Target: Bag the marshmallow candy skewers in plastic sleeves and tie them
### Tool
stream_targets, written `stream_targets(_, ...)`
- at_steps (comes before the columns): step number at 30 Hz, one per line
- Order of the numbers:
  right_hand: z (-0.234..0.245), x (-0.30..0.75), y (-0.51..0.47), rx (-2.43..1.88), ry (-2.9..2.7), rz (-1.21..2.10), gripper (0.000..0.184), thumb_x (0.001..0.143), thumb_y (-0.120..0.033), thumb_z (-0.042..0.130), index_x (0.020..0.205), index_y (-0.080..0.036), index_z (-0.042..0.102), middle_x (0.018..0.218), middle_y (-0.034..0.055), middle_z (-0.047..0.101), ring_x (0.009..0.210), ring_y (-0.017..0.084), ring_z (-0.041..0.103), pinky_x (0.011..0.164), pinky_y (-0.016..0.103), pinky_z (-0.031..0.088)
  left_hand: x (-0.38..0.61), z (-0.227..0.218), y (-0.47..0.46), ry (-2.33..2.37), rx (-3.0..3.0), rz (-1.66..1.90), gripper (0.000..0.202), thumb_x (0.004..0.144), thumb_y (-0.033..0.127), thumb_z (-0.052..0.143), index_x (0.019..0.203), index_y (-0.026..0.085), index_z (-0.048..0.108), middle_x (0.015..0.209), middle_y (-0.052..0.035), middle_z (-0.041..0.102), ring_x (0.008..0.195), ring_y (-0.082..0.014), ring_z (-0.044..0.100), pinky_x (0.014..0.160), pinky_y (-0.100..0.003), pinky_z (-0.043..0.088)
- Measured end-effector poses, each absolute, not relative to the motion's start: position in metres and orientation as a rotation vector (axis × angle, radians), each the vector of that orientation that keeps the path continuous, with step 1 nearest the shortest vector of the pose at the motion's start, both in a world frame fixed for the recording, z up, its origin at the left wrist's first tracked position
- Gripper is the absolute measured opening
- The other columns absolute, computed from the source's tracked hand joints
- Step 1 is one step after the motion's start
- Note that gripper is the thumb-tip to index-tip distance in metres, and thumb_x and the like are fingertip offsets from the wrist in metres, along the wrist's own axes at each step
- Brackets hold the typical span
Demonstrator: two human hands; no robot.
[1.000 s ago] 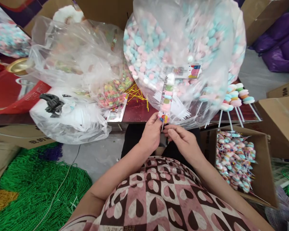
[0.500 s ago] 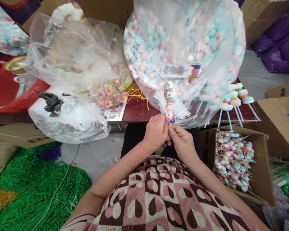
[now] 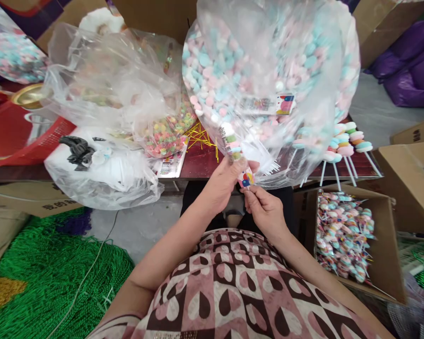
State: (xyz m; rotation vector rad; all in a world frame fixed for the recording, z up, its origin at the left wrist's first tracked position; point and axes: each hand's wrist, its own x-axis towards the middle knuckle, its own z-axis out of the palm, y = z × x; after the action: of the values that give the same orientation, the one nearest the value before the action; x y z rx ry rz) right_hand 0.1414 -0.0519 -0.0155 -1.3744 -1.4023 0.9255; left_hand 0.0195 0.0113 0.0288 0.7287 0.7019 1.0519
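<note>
While our left hand (image 3: 221,186) clasps the candy (image 3: 234,146) around its middle and our right hand (image 3: 266,207) pinches its lower end, it slants across our view of the bench (image 3: 199,165) edge, bag (image 3: 268,56) close ahead, bare bench leftward.

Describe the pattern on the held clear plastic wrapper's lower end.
The printed lower end has blotches, including blue, yellow and pink, best seen in the head view.

We've got a red perforated plastic basket (image 3: 10,136), round gold-coloured bowl (image 3: 27,96) beside it; shiny green stringy heap (image 3: 53,268) on grey floor (image 3: 141,230), thin pale cable (image 3: 81,287) across it; bulging purple plastic sacks (image 3: 411,70), upper right.
</note>
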Motion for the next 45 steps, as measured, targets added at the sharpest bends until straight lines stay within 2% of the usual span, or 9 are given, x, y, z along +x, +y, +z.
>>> stream_targets(5,-0.014,0.141,-0.055,-1.37,-1.44,0.91,0.024,0.093,-0.034,0.052,0.084,-0.019,0.068,0.057,-0.003,0.052,0.05,0.01,0.047,0.049,0.023,0.042,0.032,0.025,0.002,0.747,0.655,1.0,0.033,0.073,0.039,0.077,0.092,0.017,0.06,0.056,0.006,0.05,0.061,-0.0106,0.057,0.064,-0.024,0.046)
stream_targets(15,0.003,0.133,-0.053,-1.359,-1.221,1.277,0.044,0.088,-0.054,0.056,0.061,-0.019,0.058,0.054,-0.002,0.052,0.046,0.01,0.047,0.045,0.023,0.041,0.027,0.017,-0.007,0.774,0.701,0.874,0.037,0.081,0.045,0.065,0.107,0.017,0.065,0.062,0.0037,0.054,0.043,-0.0098,0.05,0.034,-0.021,0.036)
stream_targets(20,0.025,0.161,-0.032,-1.285,-1.552,1.496,0.046,0.083,-0.057,0.062,0.06,-0.019,0.067,0.056,0.0017,0.065,0.051,0.013,0.058,0.053,0.024,0.049,0.012,0.019,-0.001,0.729,0.613,0.964,0.032,0.081,0.047,0.066,0.075,0.016,0.061,0.052,0.0022,0.049,0.059,-0.0151,0.059,0.053,-0.025,0.047)
stream_targets(25,0.033,0.177,-0.012,-1.213,-1.197,1.399,0.036,0.079,-0.053,0.07,0.095,-0.022,0.075,0.084,0.0062,0.075,0.073,0.018,0.068,0.068,0.031,0.055,0.006,0.032,-0.01,0.5,0.593,0.792,0.038,0.077,0.049,0.071,0.065,0.016,0.057,0.05,0.0021,0.048,0.063,-0.0165,0.061,0.08,-0.034,0.049)
stream_targets(28,0.034,0.167,-0.009,-1.038,-1.101,1.638,0.063,0.067,-0.066,0.072,0.114,-0.025,0.067,0.112,0.0112,0.072,0.098,0.027,0.069,0.079,0.042,0.057,0.015,0.035,-0.019,0.198,0.491,0.522,0.044,0.071,0.055,0.074,0.063,0.017,0.053,0.046,0.0052,0.041,0.051,-0.0149,0.056,0.073,-0.037,0.051)
stream_targets(30,0.035,0.159,-0.01,-0.997,-1.085,1.736,0.069,0.064,-0.073,0.069,0.115,-0.027,0.065,0.105,0.0106,0.073,0.094,0.028,0.071,0.078,0.046,0.057,0.02,0.033,-0.022,0.132,0.459,0.437,0.046,0.067,0.058,0.075,0.064,0.018,0.052,0.043,0.0071,0.037,0.046,-0.0131,0.05,0.067,-0.036,0.051)
stream_targets(33,0.03,0.151,-0.01,-1.068,-1.03,1.66,0.055,0.069,-0.068,0.069,0.107,-0.028,0.065,0.084,0.0058,0.073,0.081,0.026,0.071,0.069,0.043,0.059,0.021,0.027,-0.02,0.247,0.549,0.514,0.045,0.072,0.061,0.07,0.07,0.019,0.052,0.044,0.0089,0.033,0.044,-0.0117,0.045,0.065,-0.034,0.05)
stream_targets(39,0.012,0.137,-0.005,-1.183,-1.045,1.189,0.027,0.078,-0.041,0.073,0.096,-0.024,0.064,0.091,0.0063,0.073,0.081,0.022,0.069,0.074,0.038,0.057,0.007,0.015,-0.007,1.099,1.085,0.914,0.022,0.08,0.039,0.066,0.075,0.021,0.056,0.065,0.0017,0.051,0.057,-0.0125,0.046,0.061,-0.026,0.036)
stream_targets(45,0.029,0.146,0.006,-1.15,-1.209,1.464,0.044,0.071,-0.041,0.079,0.108,-0.024,0.065,0.099,0.0074,0.072,0.066,0.017,0.064,0.051,0.028,0.051,-0.007,0.011,-0.006,0.404,0.691,0.603,0.045,0.077,0.063,0.062,0.073,0.02,0.051,0.047,0.0105,0.03,0.042,-0.0094,0.037,0.064,-0.034,0.049)
